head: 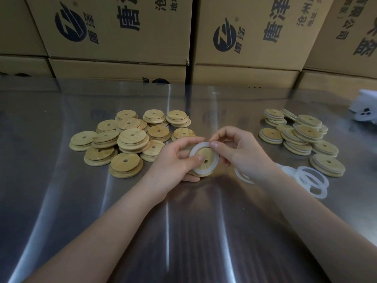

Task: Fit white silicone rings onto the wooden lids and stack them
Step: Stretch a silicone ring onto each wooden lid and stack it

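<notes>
Roughly midway, by our estimate. Nearest to us on the steel counter (183,231), a single wooden lid (206,154) is held low over the surface, with a white silicone ring (195,149) lying around its raised inner step. Whether the ring is seated all round we cannot tell, since fingers cover its far and left edges. To the right, a little farther off, loose rings (298,177) lie flat and overlapping on the counter, one partly hidden beneath the right wrist. Farther left we see the pile of bare lids (130,139), none carrying a ring. Farther right are the ringed lids (302,137), each showing a white band at its edge, heaped loosely rather than in a tidy column. We judge the bare pile to be about as large as the finished one, so much fitting is left, and the finished heap wants squaring up. Beyond both stand printed cardboard cartons (122,37), and a white object (365,107) sits at the far right edge.

As to pose: the left hand (175,158) cradles the lid, fingers curled beneath and thumb pressed on its wooden face near the centre hole. The right hand (242,152) pinches the ring at the lid's far rim between thumb and forefinger, the other fingers arched above. Both forearms reach in from the near edge, converging on the lid.
</notes>
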Demonstrator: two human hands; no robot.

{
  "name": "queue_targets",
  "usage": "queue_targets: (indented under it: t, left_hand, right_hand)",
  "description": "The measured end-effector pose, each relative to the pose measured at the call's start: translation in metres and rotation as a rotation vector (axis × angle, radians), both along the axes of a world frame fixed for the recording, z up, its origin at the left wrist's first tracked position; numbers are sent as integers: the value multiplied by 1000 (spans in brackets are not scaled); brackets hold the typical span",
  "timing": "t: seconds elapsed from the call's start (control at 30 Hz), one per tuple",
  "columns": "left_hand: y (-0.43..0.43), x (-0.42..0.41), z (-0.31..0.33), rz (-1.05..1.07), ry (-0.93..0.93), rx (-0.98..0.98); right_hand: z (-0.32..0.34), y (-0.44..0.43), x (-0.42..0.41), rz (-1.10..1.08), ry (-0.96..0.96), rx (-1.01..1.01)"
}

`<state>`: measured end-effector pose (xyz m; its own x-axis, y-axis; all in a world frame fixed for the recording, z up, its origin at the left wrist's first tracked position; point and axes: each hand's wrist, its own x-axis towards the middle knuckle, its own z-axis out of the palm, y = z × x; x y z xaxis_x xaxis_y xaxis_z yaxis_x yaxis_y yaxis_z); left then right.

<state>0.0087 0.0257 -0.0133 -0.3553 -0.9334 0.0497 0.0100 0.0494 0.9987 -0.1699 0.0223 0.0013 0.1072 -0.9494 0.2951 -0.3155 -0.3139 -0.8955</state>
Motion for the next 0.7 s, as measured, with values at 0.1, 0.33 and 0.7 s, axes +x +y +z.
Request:
queue_targets:
  t: [0.1,0.33,0.7]
  left_hand:
    - [1,0,-1,28,-31,-94]
    - [5,-1,2,92,-58,-220]
    - [10,-6,8,190,-35,-218]
  right_hand:
    - [-1,-1,0,-4,2,-7]
    - [-2,-2,-1,6,8,-50]
    - [-3,-2,-2,40,47,-99]
